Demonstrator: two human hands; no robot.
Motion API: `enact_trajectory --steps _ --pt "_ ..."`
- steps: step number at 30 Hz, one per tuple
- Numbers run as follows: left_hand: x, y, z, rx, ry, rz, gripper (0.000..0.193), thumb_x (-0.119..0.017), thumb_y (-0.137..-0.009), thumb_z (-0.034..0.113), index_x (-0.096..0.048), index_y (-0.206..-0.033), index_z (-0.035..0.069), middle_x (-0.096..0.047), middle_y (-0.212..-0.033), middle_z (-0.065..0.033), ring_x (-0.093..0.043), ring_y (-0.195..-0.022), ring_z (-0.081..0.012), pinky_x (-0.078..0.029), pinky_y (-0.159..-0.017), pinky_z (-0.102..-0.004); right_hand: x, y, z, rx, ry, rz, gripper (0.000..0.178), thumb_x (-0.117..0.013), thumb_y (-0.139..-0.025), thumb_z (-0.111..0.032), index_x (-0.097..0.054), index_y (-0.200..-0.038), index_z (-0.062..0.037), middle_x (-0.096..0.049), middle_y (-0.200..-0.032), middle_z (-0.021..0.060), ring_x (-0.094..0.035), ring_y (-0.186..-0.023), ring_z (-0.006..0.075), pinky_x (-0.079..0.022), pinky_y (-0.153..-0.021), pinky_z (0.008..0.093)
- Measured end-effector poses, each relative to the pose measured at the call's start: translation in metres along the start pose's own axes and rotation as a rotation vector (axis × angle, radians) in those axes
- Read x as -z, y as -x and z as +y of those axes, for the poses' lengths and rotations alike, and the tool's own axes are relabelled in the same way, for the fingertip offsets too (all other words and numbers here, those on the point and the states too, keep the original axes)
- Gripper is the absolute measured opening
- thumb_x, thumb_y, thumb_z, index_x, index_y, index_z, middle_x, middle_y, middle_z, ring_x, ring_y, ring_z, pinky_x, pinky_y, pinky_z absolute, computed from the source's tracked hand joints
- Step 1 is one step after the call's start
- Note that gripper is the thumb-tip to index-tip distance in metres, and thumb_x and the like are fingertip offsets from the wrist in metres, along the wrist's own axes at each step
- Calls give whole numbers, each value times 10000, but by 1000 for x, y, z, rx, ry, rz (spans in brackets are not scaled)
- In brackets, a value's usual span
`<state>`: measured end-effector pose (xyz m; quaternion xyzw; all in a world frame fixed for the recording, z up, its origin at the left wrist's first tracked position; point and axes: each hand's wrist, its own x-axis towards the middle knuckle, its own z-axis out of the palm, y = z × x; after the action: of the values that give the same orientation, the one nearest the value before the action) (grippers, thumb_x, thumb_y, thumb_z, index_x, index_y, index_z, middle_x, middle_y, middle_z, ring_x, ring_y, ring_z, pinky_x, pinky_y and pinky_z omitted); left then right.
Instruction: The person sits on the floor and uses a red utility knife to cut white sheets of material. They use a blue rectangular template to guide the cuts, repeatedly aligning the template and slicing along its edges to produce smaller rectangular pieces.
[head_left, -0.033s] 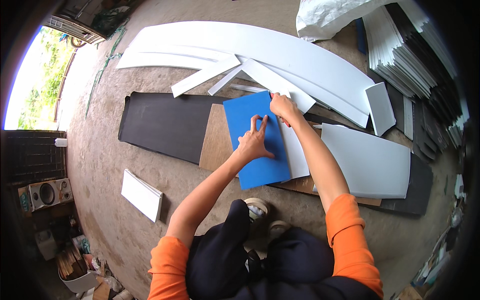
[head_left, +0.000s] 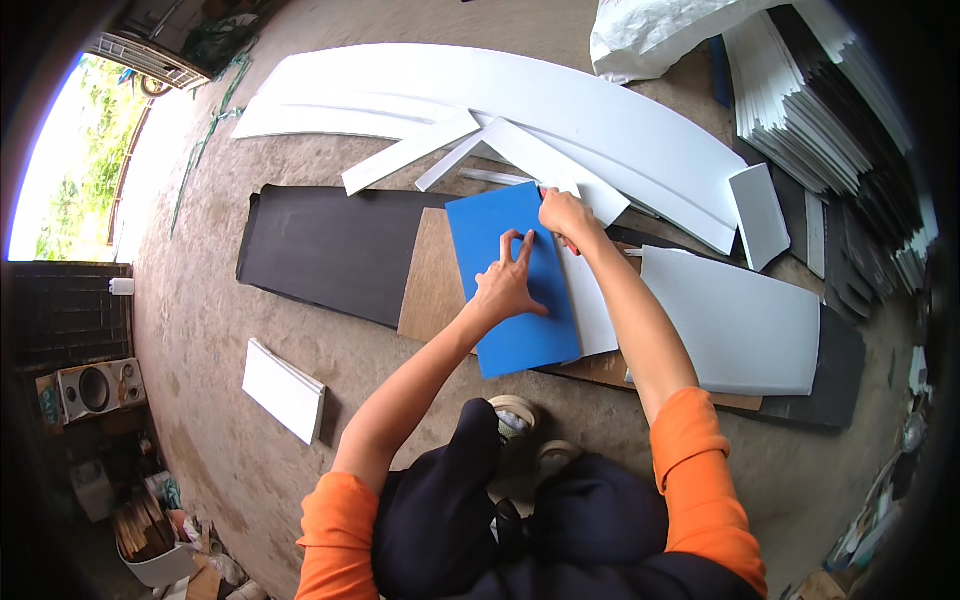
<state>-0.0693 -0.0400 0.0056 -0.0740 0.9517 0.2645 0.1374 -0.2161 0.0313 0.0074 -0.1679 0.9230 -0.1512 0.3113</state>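
Observation:
A blue rectangular board (head_left: 500, 345) lies tilted over a white sheet (head_left: 598, 325) and a brown wooden board (head_left: 432, 270). My left hand (head_left: 505, 290) presses flat on the blue board, fingers spread. At the board's far right corner my right hand (head_left: 568, 213) is closed around a red utility knife (head_left: 573, 246). Only bits of its red handle show past my fingers, and its blade is hidden. The white sheet sticks out along the blue board's right edge, below my right forearm.
A black sheet (head_left: 330, 245) lies under the boards. White strips (head_left: 410, 150) and a long curved white sheet (head_left: 500, 75) lie beyond. Right are a white panel (head_left: 735, 320) and stacked sheets (head_left: 800, 120). A small white stack (head_left: 283, 390) sits left on the concrete floor (head_left: 200, 330).

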Motion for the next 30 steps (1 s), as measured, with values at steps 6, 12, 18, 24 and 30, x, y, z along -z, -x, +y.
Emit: enact_trajectory --steps 6,12,18,24,30 --pt "-14 -5 -3 35 -25 23 1199 -829 -414 333 -146 -1382 145 -181 -1316 -131 -549 -930 -403 -462 -652 -553 -5 44 12 -74 -30 -120 292 -363 -836 -129 -503 -1032 36 -640 -769 178 -642 -619 256 -521 -609 354" --pt "-15 -11 3 132 -137 -44 1232 -810 -434 415 -84 -1393 150 -126 -1351 -116 -534 -972 -407 -446 -688 -574 -31 117 42 -38 24 -90 302 -337 -874 -164 -495 -1028 43 -606 -952 230 -595 -908 364 -459 -814 448" --pt "-7 -10 12 125 -180 -115 1228 -779 -462 408 -51 -1386 52 -111 -1319 -179 -572 -888 -410 -490 -690 -456 -62 175 73 -24 -3 -69 291 -338 -868 -152 -486 -1018 48 -582 -957 279 -564 -938 408 -445 -818 465" --pt "-11 -12 8 166 -151 -117 1270 -801 -436 440 -38 -1400 122 -77 -1369 -111 -559 -949 -382 -443 -706 -536 -83 216 89 49 41 -32 212 -414 -848 -146 -417 -959 36 -598 -792 285 -587 -810 440 -460 -730 500" --pt "-14 -16 8 160 -141 -124 1265 -798 -443 434 -31 -1400 123 -82 -1364 -111 -554 -954 -387 -441 -711 -527 -105 241 104 13 14 13 208 -422 -848 -174 -413 -934 15 -601 -734 265 -599 -747 427 -465 -671 518"
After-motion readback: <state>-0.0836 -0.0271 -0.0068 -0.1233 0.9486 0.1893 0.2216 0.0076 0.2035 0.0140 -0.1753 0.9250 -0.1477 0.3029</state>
